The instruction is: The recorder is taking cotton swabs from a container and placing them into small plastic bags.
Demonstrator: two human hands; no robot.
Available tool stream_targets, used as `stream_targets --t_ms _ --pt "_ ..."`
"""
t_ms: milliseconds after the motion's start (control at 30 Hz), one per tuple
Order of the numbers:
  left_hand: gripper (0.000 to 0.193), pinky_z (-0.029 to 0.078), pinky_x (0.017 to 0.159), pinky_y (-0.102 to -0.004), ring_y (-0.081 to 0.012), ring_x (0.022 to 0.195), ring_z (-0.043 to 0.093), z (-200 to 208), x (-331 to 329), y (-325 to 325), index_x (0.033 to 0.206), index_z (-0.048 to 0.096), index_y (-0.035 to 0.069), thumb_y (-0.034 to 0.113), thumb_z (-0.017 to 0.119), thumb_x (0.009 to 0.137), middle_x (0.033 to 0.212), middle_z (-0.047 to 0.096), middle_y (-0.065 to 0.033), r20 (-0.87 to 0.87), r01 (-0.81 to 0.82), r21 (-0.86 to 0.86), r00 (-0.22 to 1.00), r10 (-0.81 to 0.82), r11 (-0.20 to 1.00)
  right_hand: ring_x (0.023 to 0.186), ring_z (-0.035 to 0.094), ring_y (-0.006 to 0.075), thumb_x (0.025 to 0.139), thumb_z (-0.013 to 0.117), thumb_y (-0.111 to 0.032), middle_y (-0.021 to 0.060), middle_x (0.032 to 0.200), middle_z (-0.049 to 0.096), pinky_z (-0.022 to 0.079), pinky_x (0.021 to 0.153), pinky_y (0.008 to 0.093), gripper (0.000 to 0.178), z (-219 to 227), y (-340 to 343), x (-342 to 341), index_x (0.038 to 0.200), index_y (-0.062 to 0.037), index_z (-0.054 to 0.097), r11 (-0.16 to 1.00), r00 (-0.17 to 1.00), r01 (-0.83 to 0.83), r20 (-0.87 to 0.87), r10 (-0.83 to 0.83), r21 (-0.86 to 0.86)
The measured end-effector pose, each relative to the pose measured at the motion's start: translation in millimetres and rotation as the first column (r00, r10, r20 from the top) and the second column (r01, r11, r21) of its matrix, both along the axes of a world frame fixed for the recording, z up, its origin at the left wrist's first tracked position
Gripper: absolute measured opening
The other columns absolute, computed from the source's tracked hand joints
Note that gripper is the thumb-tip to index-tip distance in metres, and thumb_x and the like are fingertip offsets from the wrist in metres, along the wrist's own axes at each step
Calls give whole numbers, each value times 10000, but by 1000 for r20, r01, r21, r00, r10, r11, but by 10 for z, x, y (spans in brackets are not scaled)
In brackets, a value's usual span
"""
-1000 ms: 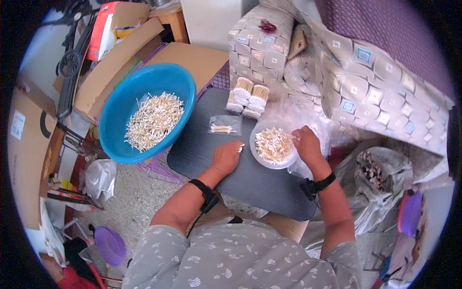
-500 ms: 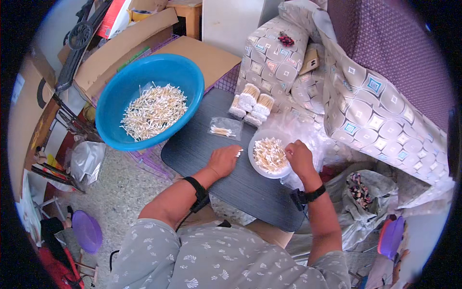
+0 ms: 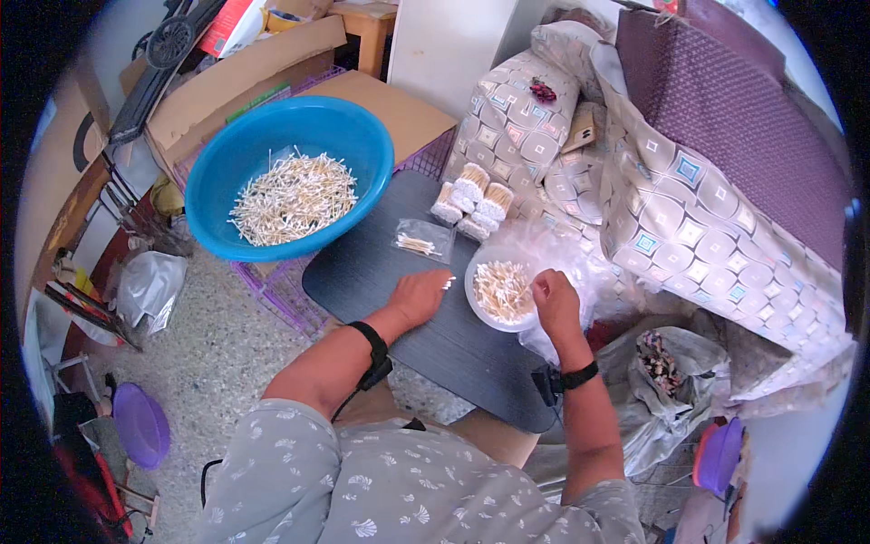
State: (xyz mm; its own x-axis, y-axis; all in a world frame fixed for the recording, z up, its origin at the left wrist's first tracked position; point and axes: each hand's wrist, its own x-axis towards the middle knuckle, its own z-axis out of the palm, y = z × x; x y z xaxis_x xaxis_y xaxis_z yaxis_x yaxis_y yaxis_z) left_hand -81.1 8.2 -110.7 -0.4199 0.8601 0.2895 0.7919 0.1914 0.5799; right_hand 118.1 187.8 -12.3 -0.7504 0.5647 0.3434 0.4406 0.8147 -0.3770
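My left hand [image 3: 422,297] rests on the dark tabletop [image 3: 362,263], closed around a few cotton swabs [image 3: 449,283] whose white tips stick out past the fingers. To its right stands a translucent white bowl [image 3: 507,325] heaped with loose swabs [image 3: 503,288]. At the bowl's right rim my right hand [image 3: 555,299] is closed with the fingertips together; what they pinch, if anything, is hidden. Beyond the left hand lies a small clear bag [image 3: 439,243] with a few swabs on it or in it. Several round swab bundles [image 3: 473,201] are stacked at the table's far edge.
A large blue basin [image 3: 376,145] full of loose swabs stands at the far left, overlapping the table. Clear plastic bags [image 3: 575,245] lie right of the bowl. A patterned sofa cover [image 3: 689,227] rises at the right, above a grey sack [image 3: 625,390].
The whole view has shifted slightly. My right hand stays by the bowl's right rim, its fingers curled in a bit more. My left hand keeps its hold on the swabs.
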Motion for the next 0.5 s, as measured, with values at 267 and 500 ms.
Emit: stream_targets --t_ms 267,500 --pt "203 487 746 -497 -387 884 611 -64 4 63 1029 567 88 167 448 885 997 635 -172 -42 -9 12 999 10 1000 737 611 324 837 591 -102 149 808 616 485 671 386 92 -67 -104 127 885 -32 556 996 985 35 -163 -47 -76" --pt "197 464 756 -515 -382 887 603 119 22 24 1032 547 98 139 518 842 988 633 -156 -43 4 -68 999 -7 998 760 614 276 869 589 -116 149 842 612 485 694 343 128 -250 -735 343 950 -19 571 937 957 -152 -283 60 -315"
